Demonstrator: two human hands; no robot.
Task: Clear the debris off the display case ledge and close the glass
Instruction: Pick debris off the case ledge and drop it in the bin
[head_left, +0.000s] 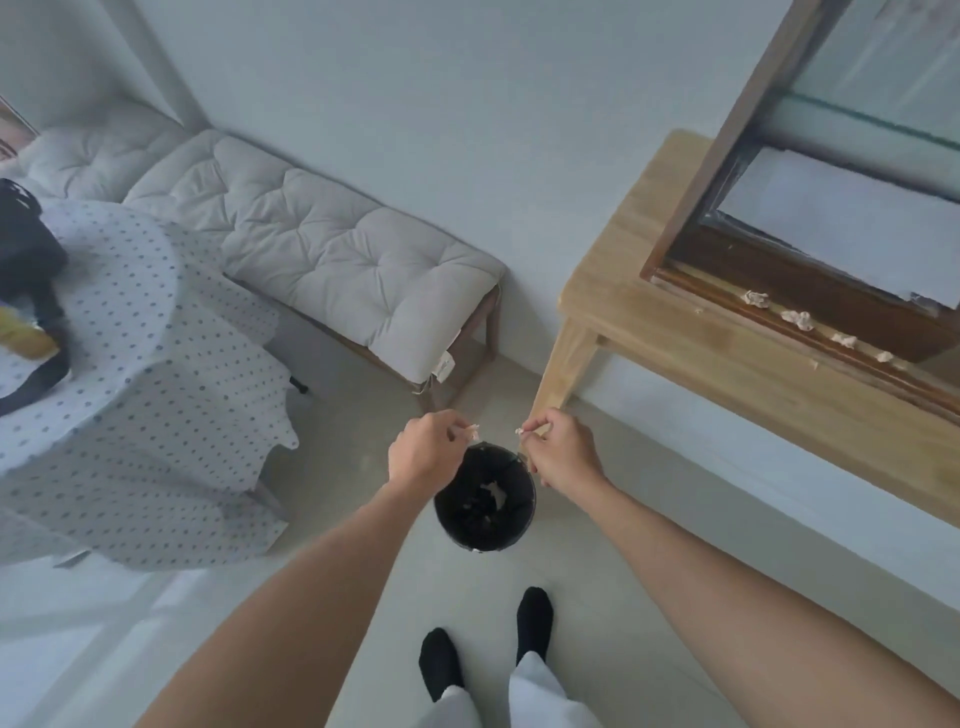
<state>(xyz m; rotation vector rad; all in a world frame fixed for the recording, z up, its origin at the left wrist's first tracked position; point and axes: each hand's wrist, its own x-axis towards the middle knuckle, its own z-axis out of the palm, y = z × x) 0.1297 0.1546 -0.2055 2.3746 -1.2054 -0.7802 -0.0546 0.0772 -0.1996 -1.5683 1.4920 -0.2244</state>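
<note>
My left hand (426, 452) pinches a small crumpled paper scrap (471, 430) over the far rim of a black trash bin (523, 512) on the floor. My right hand (558, 451) pinches another paper scrap (519, 431) beside it. Some paper lies inside the bin. Up at the right, a wooden display case (691, 171) stands on a light wooden table (675, 338). Several crumpled paper bits (797, 318) lie in a row along its dark ledge (831, 343). The glass front appears open above the ledge.
A cushioned bench (322, 249) runs along the back wall. A table with a dotted cloth (145, 364) stands at the left, with a black bag (26, 244) on it. My feet in black socks (534, 621) stand just behind the bin.
</note>
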